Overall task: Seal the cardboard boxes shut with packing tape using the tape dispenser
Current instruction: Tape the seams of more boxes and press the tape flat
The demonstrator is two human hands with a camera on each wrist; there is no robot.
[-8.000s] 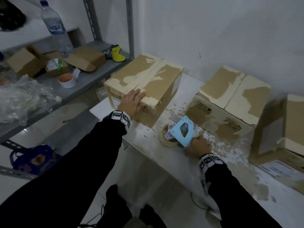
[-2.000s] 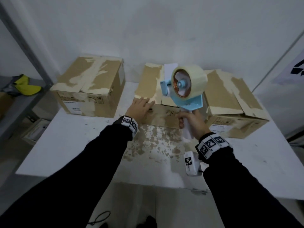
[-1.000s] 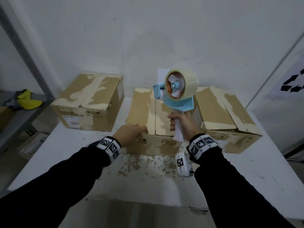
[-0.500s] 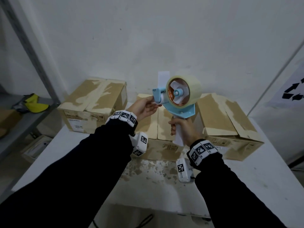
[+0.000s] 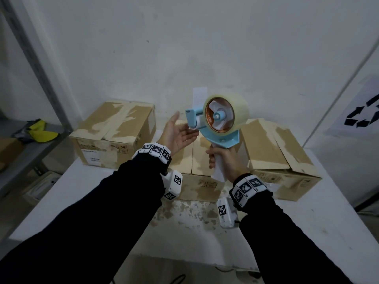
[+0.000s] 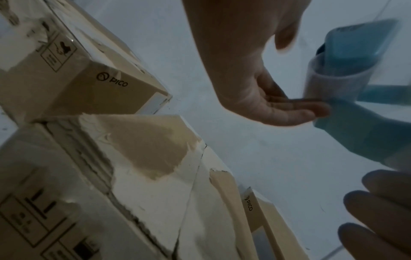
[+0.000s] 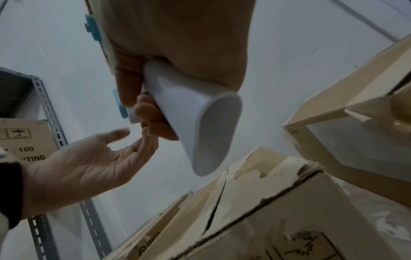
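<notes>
My right hand (image 5: pixel 224 161) grips the white handle (image 7: pixel 200 130) of a blue tape dispenser (image 5: pixel 220 128) and holds it upright above the middle box (image 5: pixel 185 160). A roll of clear tape (image 5: pixel 235 111) sits on it. My left hand (image 5: pixel 179 135) is palm up with straight fingers. Its fingertips (image 6: pixel 320 110) touch the tape at the dispenser's front roller (image 6: pixel 338 82), and the thumb stands apart. A left box (image 5: pixel 114 132) and a right box (image 5: pixel 272 152) flank the middle one, all with flaps down and torn top surfaces.
The boxes stand on a white table (image 5: pixel 82 206) against a white wall. Torn paper scraps (image 5: pixel 194 214) lie in front of the middle box. A grey metal shelf (image 5: pixel 30 148) at the left holds a yellow item (image 5: pixel 42 133). A recycling sign (image 5: pixel 363 116) hangs at the right.
My left hand left the middle box and rose to the dispenser's front, where its fingers have since straightened. The dispenser, picked up from the table earlier, stays raised in my right hand.
</notes>
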